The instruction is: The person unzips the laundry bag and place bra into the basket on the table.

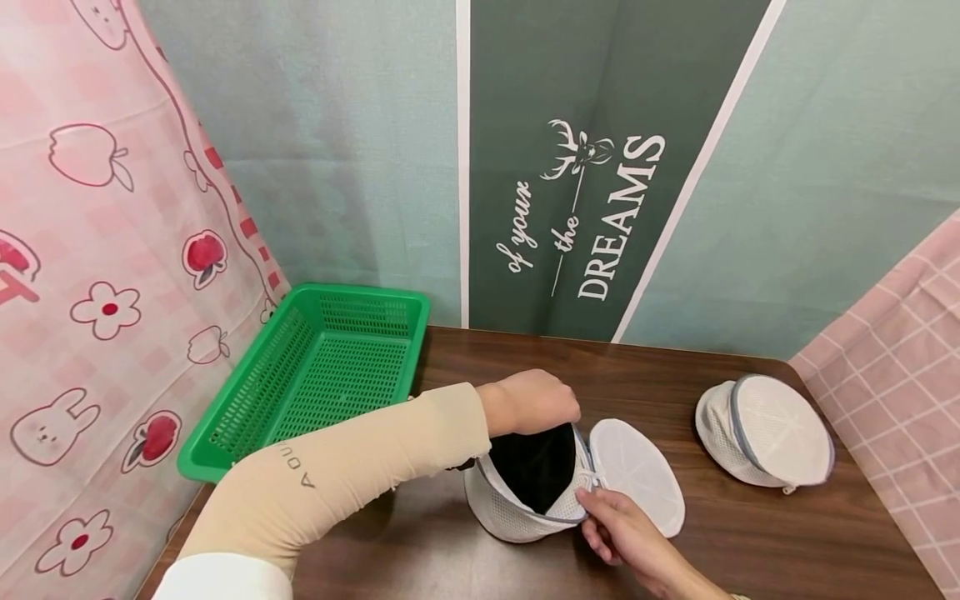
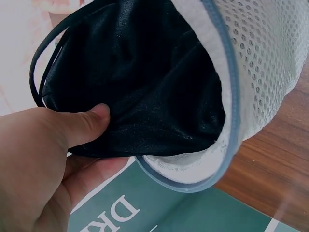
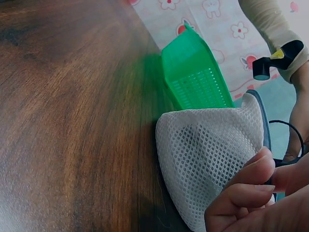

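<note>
A white mesh laundry bag (image 1: 517,515) with a blue-grey rim stands on the table, its round lid (image 1: 637,475) folded back to the right. Inside its mouth is a black garment (image 2: 140,82) with thin straps; part of it sticks out past the rim in the left wrist view. My left hand (image 1: 536,402) pinches the garment's edge, thumb on top and fingers beneath. At the bag's near right side, my right hand (image 1: 626,533) grips the rim between thumb and fingers. How far down the garment reaches inside is hidden.
To the left sits a green plastic basket (image 1: 420,333) with slotted walls. Another white mesh bag (image 1: 783,421), lid closed over it, lies at the right of the wooden table (image 1: 720,533). Cloth curtains (image 1: 337,150) hang behind and at the sides.
</note>
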